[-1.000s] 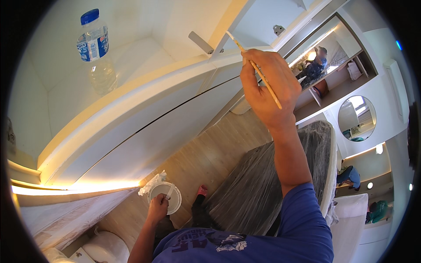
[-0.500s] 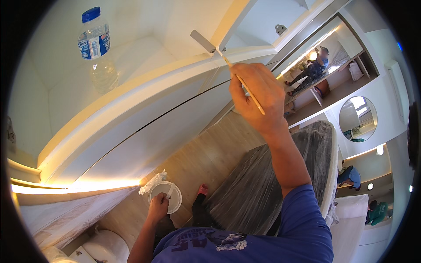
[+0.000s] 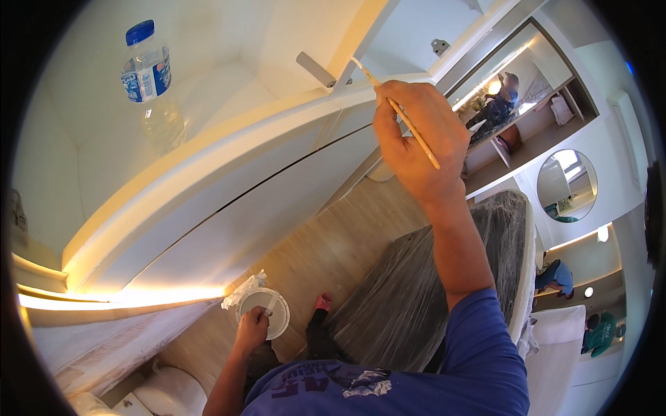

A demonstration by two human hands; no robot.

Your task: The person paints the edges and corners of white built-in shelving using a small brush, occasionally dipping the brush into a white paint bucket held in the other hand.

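Right hand point(image 3: 424, 149) pinches a slim brush point(image 3: 414, 134) near white shelving point(image 3: 229, 134); left hand point(image 3: 254, 324) grips a pale strip point(image 3: 273, 301) over a bucket point(image 3: 284, 320).

Thin, yellowish, speckled paintbrush point(image 3: 406, 119) is slanting, white tip pointing forward-left beside cabinet divider point(image 3: 375, 30), contact unclear; round white-rimmed tub point(image 3: 287, 320) is facing up well below, greyish inside; flat pale blade point(image 3: 272, 303) is showing over its opening

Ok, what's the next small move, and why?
Probably ease the brush tip onto the divider edge: the right hand grips it pencil-like, the tip appears close to that edge beside the grey bracket, and contact is unclear.
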